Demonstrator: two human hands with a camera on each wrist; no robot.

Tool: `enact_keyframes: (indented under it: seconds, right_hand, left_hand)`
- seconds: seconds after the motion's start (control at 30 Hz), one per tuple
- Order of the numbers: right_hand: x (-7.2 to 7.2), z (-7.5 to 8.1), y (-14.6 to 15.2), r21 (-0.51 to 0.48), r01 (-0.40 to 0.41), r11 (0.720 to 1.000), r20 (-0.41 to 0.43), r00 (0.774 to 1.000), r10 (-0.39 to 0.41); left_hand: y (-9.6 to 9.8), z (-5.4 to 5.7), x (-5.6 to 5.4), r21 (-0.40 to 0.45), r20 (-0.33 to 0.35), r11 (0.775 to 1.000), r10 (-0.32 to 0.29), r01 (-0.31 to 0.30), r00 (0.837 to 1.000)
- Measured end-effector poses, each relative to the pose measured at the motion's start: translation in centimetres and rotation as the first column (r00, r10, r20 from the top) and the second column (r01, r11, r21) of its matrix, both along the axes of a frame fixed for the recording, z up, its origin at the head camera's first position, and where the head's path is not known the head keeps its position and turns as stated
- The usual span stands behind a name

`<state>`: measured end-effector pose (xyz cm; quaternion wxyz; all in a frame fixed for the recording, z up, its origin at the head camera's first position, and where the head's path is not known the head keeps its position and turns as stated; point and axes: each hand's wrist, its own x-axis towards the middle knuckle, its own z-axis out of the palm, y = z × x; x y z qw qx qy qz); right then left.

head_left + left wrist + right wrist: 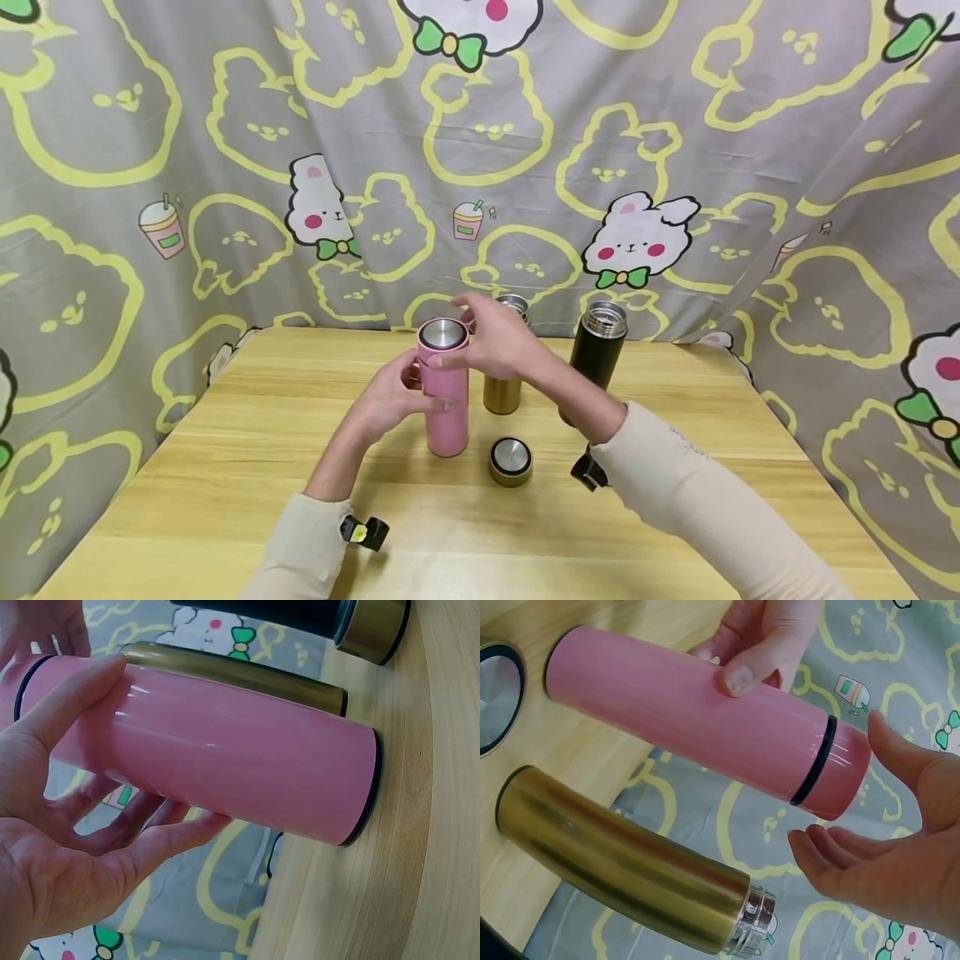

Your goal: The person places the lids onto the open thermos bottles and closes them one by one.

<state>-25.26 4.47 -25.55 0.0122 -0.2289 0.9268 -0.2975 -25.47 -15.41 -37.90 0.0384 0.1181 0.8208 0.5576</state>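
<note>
Pink and glossy, the bottle (pixel 448 429) is upright over the wooden table (pixel 225 433), its cap (pixel 847 769) on. At its nine o'clock the left hand (pixel 388 398) grips the body, thumb in front and fingers behind; at two o'clock the right hand (pixel 498 340) reaches around the cap. Only the head view shows the cap's steel top, and there the right fingers seem to wrap it; the right wrist view shows them loosely extended and wide, a gap below the cap, the thumb at its rim, contact hard to tell. Toward two o'clock stands a gold flask (pixel 626 859), its rim partly behind the right hand from the head but its bare steel neck plain beside the right wrist. Between four and five lies a gold lid (pixel 511 461). Farther out, between two and three, a black flask (pixel 597 350) has its lower part hidden by the forearm.
</note>
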Motion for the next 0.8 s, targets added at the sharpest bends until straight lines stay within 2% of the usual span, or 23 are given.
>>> enact_keyframes:
  seconds: [0.13, 0.27, 0.47, 0.6, 0.8]
  right_hand:
    - [-0.16, 0.39, 0.19, -0.002, -0.059, 0.998, 0.046, 0.997, 0.059]
    - [-0.22, 0.51, 0.22, -0.01, -0.121, 0.993, 0.057, 0.991, 0.122]
    - [-0.32, 0.31, 0.27, -0.022, -0.174, 0.984, 0.011, 0.985, 0.175]
    - [-0.37, 0.18, 0.28, -0.033, -0.158, 0.987, 0.001, 0.987, 0.158]
    - [-0.33, -0.21, 0.11, -0.061, -0.073, 0.995, 0.0, 0.997, 0.073]
  left_hand:
    - [-0.07, -0.09, -0.01, -0.003, 0.004, 1.0, 0.004, -0.004, 1.0]
    - [-0.11, -0.07, 0.04, -0.006, 0.005, 1.0, 0.005, -0.005, 1.0]
    - [-0.01, 0.07, 0.13, -0.001, 0.004, 1.0, 0.004, -0.004, 1.0]
    - [0.01, 0.08, 0.12, -0.002, 0.003, 1.0, 0.006, -0.006, 1.0]
    - [-0.02, -0.03, -0.02, -0.003, 0.005, 1.0, 0.002, -0.002, 1.0]
